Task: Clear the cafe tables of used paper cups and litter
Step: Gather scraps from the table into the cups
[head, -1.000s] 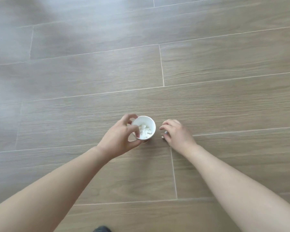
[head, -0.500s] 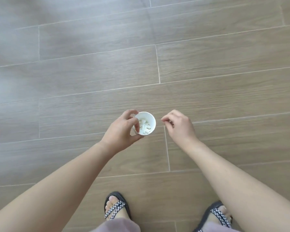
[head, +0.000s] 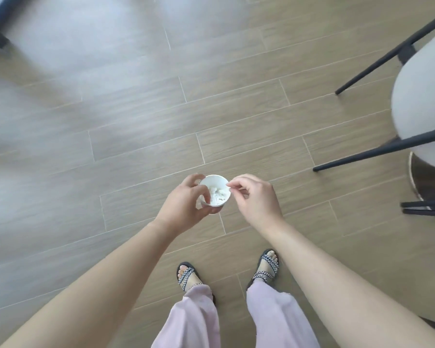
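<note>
View: the head camera is looking straight down on the person's hands, legs and feet.
Paper cup (head: pixel 215 181): the white cup is being held upright in the air above the floor, between the two hands, with its mouth facing up.
Litter (head: pixel 218 194): crumpled white scraps are lying in the bottom of the cup.
Left hand (head: pixel 183 204): it is gripping the cup from the cup's left side, with the fingers curling round the wall and the thumb lying across the near rim.
Right hand (head: pixel 258 200): it is hovering at the cup's right rim. The thumb and forefinger are pinching together just at the edge and the other fingers are curling loosely. The fingertips are too small in the picture to tell whether a scrap is sitting between them.
Floor (head: pixel 136 146): wood-look planks with pale joints are running under everything, and the upper left is washing out in glare.
Sandals (head: pixel 186 275): the person is standing in dark strapped sandals and pale pink trousers (head: pixel 191 320), directly below the hands.
Chair legs (head: pixel 362 156): thin dark legs are slanting in from the right edge under a pale rounded seat (head: pixel 422 96), well apart from the cup.
</note>
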